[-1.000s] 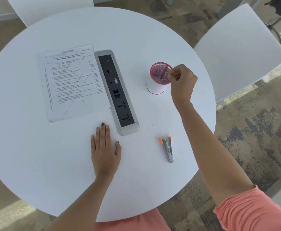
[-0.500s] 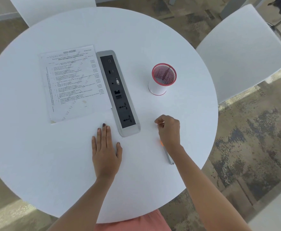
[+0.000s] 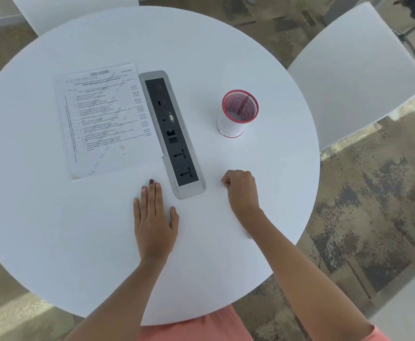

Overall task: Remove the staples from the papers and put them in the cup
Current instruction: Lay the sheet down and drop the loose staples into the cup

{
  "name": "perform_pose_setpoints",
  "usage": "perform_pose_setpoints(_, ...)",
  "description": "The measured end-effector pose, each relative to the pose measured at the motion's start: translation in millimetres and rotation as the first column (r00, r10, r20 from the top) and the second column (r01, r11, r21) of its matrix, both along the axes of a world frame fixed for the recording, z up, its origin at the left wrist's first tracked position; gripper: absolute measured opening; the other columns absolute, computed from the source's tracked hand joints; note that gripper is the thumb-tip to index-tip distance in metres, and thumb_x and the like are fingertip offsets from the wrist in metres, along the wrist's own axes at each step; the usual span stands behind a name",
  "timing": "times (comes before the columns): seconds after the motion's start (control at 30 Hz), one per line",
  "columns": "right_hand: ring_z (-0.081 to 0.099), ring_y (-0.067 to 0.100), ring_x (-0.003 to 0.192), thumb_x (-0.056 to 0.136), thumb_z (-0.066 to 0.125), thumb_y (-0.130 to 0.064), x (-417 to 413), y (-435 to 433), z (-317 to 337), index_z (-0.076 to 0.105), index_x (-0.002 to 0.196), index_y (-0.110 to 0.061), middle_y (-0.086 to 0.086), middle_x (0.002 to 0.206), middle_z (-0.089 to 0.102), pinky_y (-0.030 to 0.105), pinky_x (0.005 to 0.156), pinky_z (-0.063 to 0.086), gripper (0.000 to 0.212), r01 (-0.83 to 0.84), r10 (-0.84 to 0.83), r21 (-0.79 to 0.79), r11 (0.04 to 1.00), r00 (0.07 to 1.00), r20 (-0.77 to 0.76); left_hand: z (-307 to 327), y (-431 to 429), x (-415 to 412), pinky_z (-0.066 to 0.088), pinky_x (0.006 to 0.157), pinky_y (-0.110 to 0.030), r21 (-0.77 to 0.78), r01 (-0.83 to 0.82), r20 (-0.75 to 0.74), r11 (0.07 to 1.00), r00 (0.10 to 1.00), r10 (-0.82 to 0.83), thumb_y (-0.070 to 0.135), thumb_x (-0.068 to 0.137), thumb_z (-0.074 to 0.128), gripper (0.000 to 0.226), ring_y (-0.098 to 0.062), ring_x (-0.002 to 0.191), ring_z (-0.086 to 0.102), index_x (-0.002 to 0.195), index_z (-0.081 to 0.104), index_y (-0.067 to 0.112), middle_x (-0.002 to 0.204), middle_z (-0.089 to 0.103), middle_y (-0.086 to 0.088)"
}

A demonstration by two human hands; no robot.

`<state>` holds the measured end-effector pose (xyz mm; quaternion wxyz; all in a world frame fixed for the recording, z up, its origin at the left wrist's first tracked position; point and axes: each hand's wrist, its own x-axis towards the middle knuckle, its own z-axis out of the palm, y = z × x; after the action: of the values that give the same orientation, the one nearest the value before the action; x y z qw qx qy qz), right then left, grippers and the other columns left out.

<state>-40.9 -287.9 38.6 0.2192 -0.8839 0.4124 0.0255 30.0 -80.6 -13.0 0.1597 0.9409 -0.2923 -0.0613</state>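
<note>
The printed papers point(image 3: 105, 119) lie flat at the table's left. A white cup with a red mesh rim point(image 3: 231, 126) stands upright at the right. My left hand point(image 3: 154, 217) rests flat on the table, fingers straight, below the papers. My right hand point(image 3: 240, 188) sits on the table in front of the cup with its fingers curled, thumb and forefinger pinched together at the surface where a tiny staple lay. The staple itself is hidden by the fingertips. The staple remover point(image 3: 249, 236) is almost wholly covered by my right forearm, and only its metal tip shows.
A grey socket panel point(image 3: 172, 134) is set into the round white table point(image 3: 54, 230) between the papers and the cup. White chairs stand at the back left point(image 3: 78, 11) and at the right point(image 3: 354, 70).
My right hand left the cup's rim, came down toward me to the table in front of the cup and curled its fingertips there. It now covers the staple remover. My left hand stayed put.
</note>
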Motion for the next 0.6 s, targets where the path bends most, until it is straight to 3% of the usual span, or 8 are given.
perform_pose_setpoints(0.07,0.062,0.039,0.069,0.065,0.048,0.021,2,-1,0,0.065,0.083,0.006,0.022,0.087,0.069,0.035,0.052,0.041,0.03,-0.009,0.009,-0.006,1.0,0.999,-0.037,0,0,0,0.015,0.125,-0.044,-0.001,0.002,-0.002,1.0,1.0,-0.002,0.033,0.098,0.033,0.065,-0.026,0.152,0.022,0.156,0.023,0.006,0.165,0.022,-0.008)
perform_pose_setpoints(0.13,0.065,0.039,0.083,0.072,0.047,0.018,4,-2,1,0.065,0.089,0.005,0.021,0.091,0.069,0.043,0.062,0.05,0.028,-0.016,0.015,-0.023,1.0,0.997,-0.075,0,0,1,0.015,0.125,-0.044,0.0,0.001,0.0,1.0,1.0,-0.001,0.033,0.098,0.033,0.065,-0.026,0.152,0.021,0.156,0.023,0.006,0.165,0.022,-0.008)
perform_pose_setpoints(0.23,0.064,0.036,0.087,0.08,0.048,0.012,1,-3,-1,0.061,0.096,0.004,0.019,0.093,0.068,0.043,0.07,0.049,0.022,-0.014,0.01,-0.029,0.999,0.991,-0.135,0,0,0,0.014,0.125,-0.043,-0.003,0.002,0.001,1.0,1.0,-0.002,0.033,0.098,0.032,0.065,-0.026,0.153,0.021,0.156,0.023,0.006,0.165,0.022,-0.008)
perform_pose_setpoints(0.33,0.062,0.033,0.078,0.076,0.053,0.008,-5,-5,-1,0.062,0.09,0.003,0.017,0.088,0.067,0.037,0.062,0.045,0.017,0.085,-0.085,0.069,0.994,0.996,-0.012,0,0,0,0.015,0.125,-0.043,-0.003,0.001,0.002,1.0,1.0,-0.001,0.032,0.097,0.033,0.065,-0.026,0.152,0.021,0.156,0.023,0.006,0.165,0.022,-0.008)
perform_pose_setpoints(0.43,0.058,0.023,0.068,0.07,0.062,0.002,-3,-18,8,0.067,0.082,-0.002,0.007,0.076,0.066,0.023,0.062,0.042,0.014,0.261,-0.291,0.24,0.935,0.952,0.097,0,0,0,0.015,0.125,-0.043,-0.009,-0.001,0.0,1.0,1.0,0.001,0.032,0.097,0.034,0.065,-0.026,0.152,0.022,0.155,0.024,0.006,0.165,0.023,-0.008)
perform_pose_setpoints(0.6,0.059,0.017,0.064,0.065,0.069,0.0,21,-50,49,0.071,0.078,-0.002,0.004,0.067,0.064,0.029,0.07,0.052,0.014,0.358,-0.421,0.237,0.903,0.848,0.322,-1,1,1,0.015,0.125,-0.044,0.001,0.004,0.005,1.0,1.0,-0.004,0.032,0.097,0.034,0.065,-0.026,0.152,0.021,0.156,0.023,0.005,0.165,0.022,-0.008)
